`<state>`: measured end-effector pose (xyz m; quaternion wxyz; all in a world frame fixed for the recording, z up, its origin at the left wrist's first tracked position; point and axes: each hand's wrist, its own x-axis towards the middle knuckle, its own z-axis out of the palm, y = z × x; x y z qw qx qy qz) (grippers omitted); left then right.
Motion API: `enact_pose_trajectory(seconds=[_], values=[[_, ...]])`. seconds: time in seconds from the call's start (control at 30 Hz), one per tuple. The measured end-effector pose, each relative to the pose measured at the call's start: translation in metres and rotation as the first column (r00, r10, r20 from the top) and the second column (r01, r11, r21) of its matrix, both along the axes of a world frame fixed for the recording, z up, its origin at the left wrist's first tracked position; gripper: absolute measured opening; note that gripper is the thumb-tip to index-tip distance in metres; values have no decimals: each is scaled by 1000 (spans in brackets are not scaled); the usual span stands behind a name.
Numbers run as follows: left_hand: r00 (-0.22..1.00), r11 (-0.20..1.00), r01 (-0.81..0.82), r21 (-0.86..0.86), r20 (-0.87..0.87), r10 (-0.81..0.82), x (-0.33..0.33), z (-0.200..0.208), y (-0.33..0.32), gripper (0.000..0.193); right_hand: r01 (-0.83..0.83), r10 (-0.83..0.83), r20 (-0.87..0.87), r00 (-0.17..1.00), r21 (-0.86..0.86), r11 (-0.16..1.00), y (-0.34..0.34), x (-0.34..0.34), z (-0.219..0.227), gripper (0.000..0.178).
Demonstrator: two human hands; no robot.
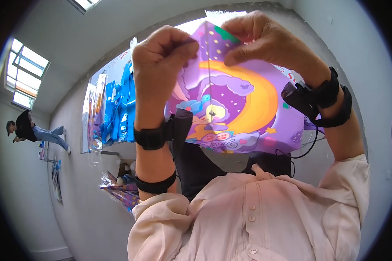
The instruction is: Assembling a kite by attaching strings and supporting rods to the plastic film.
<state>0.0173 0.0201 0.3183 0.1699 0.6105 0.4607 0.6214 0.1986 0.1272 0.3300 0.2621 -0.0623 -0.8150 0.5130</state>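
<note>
A thin purple printed sheet (252, 124) spreads out before me, with a yellow crescent moon and a cartoon figure on it. Its top comes to a point, and a thin dark line runs down its middle, much like a kite; I cannot tell its exact kind. Beside the tip on the left, my left hand (161, 54) pinches the edge between thumb and curled fingers. My right hand (261, 41) grips the other edge near the tip, its thumb in front. Parts of the fingers are hidden behind the sheet.
Blue strap-like pieces (119, 106) and clear-wrapped packs (96, 111) lie on the table to the left. Lower down are more purple wrapped packs (124, 193). Far left, a person (28, 130) in a dark top stands near a window (26, 74). A black cable (307, 145) hangs from my right wrist strap.
</note>
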Motion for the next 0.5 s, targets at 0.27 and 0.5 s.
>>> enact_pose_trajectory(seconds=[0.27, 0.5], values=[[916, 889, -23, -457, -366, -164, -88, -23, 22, 31, 124, -61, 436, 898, -118, 985, 80, 27, -70, 8], [978, 687, 73, -723, -82, -191, -168, -103, 32, 22, 304, -247, 466, 850, -51, 951, 148, 37, -120, 13]])
